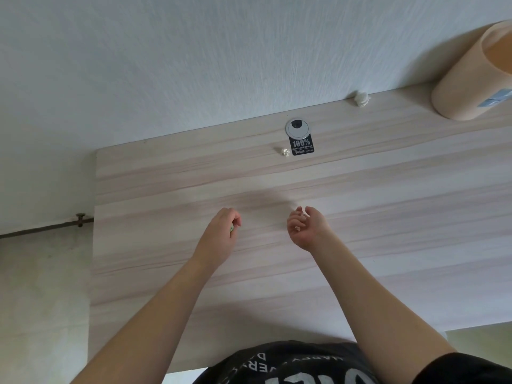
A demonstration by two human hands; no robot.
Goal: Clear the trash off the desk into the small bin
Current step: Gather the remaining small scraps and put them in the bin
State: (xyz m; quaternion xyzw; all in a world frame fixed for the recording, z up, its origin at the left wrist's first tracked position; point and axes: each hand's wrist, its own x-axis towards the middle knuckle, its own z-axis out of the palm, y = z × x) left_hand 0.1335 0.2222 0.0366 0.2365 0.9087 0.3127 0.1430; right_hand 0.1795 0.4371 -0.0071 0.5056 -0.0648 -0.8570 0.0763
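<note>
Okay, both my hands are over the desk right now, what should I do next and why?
Probably carry both hands toward the bin at the far right. The left hand is closed around something green and the right hand cups a white scrap; two crumpled bits still lie near the wall.

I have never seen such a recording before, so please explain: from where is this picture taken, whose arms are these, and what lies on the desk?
The camera sits on a person's head and looks down, so the two bare arms are that person's own. The left hand is closed on something small with a bit of green showing. The right hand is curled, with something white at its fingertips; what it is I cannot tell. On the wooden desk lie two crumpled white scraps, one by the black sticker and one at the wall. The beige bin stands far right.
</note>
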